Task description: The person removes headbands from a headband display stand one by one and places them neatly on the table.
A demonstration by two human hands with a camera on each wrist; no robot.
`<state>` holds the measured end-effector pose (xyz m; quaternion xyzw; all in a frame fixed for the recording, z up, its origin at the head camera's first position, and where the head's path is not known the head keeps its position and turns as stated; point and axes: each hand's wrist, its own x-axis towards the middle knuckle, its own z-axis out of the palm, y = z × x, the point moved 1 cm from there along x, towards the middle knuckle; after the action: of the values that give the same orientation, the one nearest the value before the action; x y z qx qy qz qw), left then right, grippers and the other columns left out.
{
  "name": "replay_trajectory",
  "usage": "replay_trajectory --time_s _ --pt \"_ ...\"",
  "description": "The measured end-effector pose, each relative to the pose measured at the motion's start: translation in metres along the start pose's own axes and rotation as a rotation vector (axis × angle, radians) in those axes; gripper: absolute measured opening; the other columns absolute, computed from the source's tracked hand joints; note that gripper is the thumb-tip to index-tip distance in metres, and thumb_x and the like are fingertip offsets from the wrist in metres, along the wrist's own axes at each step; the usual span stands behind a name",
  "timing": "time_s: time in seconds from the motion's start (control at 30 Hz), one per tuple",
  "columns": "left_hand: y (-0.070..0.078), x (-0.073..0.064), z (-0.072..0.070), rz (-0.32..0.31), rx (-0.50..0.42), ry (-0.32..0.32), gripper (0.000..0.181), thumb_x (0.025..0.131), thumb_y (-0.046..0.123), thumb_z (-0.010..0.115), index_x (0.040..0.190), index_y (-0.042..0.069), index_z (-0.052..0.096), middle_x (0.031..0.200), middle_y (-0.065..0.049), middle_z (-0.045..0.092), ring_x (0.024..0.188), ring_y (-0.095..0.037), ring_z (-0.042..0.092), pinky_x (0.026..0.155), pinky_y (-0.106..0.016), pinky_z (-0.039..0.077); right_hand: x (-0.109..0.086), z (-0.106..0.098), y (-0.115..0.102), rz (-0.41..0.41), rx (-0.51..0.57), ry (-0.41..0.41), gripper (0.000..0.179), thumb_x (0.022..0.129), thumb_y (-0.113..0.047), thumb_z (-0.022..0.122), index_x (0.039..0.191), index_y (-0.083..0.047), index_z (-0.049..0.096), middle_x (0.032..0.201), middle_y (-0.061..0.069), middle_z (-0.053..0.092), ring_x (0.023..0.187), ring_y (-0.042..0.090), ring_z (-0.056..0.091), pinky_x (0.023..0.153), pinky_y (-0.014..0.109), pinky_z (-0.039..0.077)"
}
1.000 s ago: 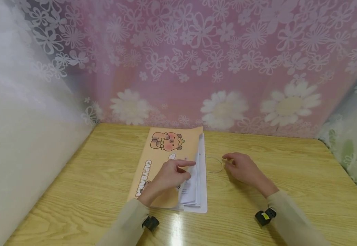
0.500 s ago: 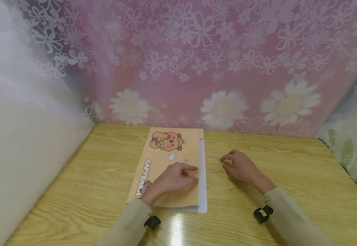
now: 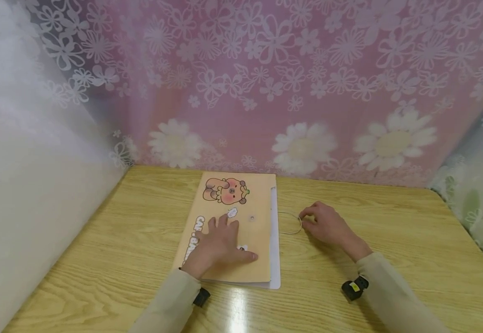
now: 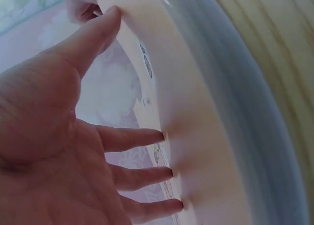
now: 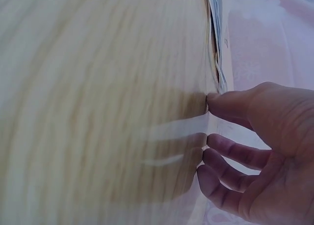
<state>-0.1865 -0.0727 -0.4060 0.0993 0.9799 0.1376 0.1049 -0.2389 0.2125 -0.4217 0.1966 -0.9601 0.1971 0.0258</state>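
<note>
A peach-coloured folder with capybara drawings lies closed on the wooden table, a white back edge showing along its right side. My left hand rests on the cover with fingers spread; in the left wrist view its fingertips press on the peach surface. A thin pale elastic cord loops out from the folder's right edge. At the far end of that loop, my right hand pinches the cord between thumb and index finger. The right wrist view shows the right thumb down at the tabletop, the index finger hidden behind it.
The wooden table extends on both sides of the folder. A pink flowered curtain hangs behind its back edge, and a white sheet stands at the left.
The lifted cover has come down flat over the papers. My left hand has moved from the cover's right edge to its middle, fingers spreading. My right hand has closed in on the cord loop.
</note>
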Motion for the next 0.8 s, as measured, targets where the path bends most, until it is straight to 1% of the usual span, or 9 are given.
replay_trajectory --time_s 0.07,0.17,0.23,0.33,0.43,0.53,0.67,0.8 --pt "-0.001 0.001 0.005 -0.013 0.029 -0.006 0.097 0.062 0.076 0.066 0.135 0.016 0.045 0.149 -0.013 0.029 0.136 -0.044 0.024 0.087 -0.080 0.026 0.001 0.001 0.000 -0.002 0.003 0.003 0.016 0.088 -0.019 0.064 0.099 -0.011 0.072 0.098 0.012 0.062 0.078 0.020 0.055 0.066 0.036 0.046" --pt "0.002 0.000 0.008 -0.033 0.071 -0.015 0.105 0.062 0.074 0.068 0.143 0.015 0.036 0.151 -0.015 0.025 0.138 -0.045 0.022 0.090 -0.079 0.026 0.001 0.002 -0.001 0.005 0.012 -0.002 0.017 0.087 -0.023 0.066 0.099 -0.014 0.072 0.096 0.009 0.062 0.076 0.017 0.052 0.064 0.033 0.043" --pt "0.004 -0.001 0.005 -0.041 0.088 -0.029 0.107 0.062 0.072 0.069 0.146 0.015 0.033 0.152 -0.015 0.024 0.138 -0.045 0.022 0.091 -0.077 0.027 0.001 0.002 -0.002 0.009 0.025 -0.009 0.017 0.087 -0.025 0.066 0.100 -0.015 0.072 0.097 0.008 0.062 0.076 0.017 0.051 0.063 0.032 0.042" --pt "0.005 -0.003 0.002 -0.031 0.113 -0.041 0.106 0.064 0.071 0.069 0.147 0.015 0.032 0.152 -0.014 0.025 0.137 -0.045 0.025 0.092 -0.074 0.030 0.002 0.002 -0.005 0.011 0.054 -0.006 0.018 0.088 -0.026 0.066 0.100 -0.016 0.073 0.100 0.009 0.063 0.078 0.018 0.055 0.065 0.033 0.045" --pt "0.004 -0.003 0.000 -0.007 0.123 -0.046 0.102 0.066 0.069 0.069 0.145 0.016 0.034 0.151 -0.013 0.027 0.134 -0.044 0.029 0.091 -0.073 0.033 0.003 0.003 -0.010 -0.013 0.088 0.019 0.018 0.088 -0.025 0.066 0.100 -0.014 0.073 0.099 0.009 0.065 0.079 0.017 0.057 0.067 0.034 0.047" --pt "0.003 -0.003 -0.002 0.005 0.121 -0.047 0.097 0.066 0.068 0.071 0.142 0.018 0.038 0.149 -0.013 0.030 0.131 -0.043 0.032 0.090 -0.071 0.035 0.006 0.005 -0.017 -0.044 0.126 0.047 0.018 0.088 -0.024 0.066 0.099 -0.013 0.073 0.096 0.005 0.066 0.079 0.016 0.059 0.068 0.033 0.049" --pt "0.001 -0.002 -0.004 0.012 0.116 -0.056 0.093 0.066 0.066 0.072 0.141 0.020 0.040 0.146 -0.016 0.031 0.129 -0.043 0.034 0.090 -0.070 0.037 0.010 0.007 -0.027 -0.090 0.179 0.074 0.018 0.087 -0.020 0.066 0.100 -0.010 0.073 0.095 0.005 0.066 0.080 0.017 0.062 0.069 0.034 0.052" --pt "-0.003 -0.002 -0.005 0.019 0.105 -0.060 0.093 0.066 0.064 0.073 0.142 0.023 0.039 0.139 -0.020 0.035 0.123 -0.044 0.036 0.089 -0.068 0.038 0.015 0.013 -0.034 -0.117 0.211 0.076 0.018 0.087 -0.017 0.065 0.101 -0.008 0.073 0.095 0.004 0.067 0.081 0.018 0.064 0.070 0.033 0.053"
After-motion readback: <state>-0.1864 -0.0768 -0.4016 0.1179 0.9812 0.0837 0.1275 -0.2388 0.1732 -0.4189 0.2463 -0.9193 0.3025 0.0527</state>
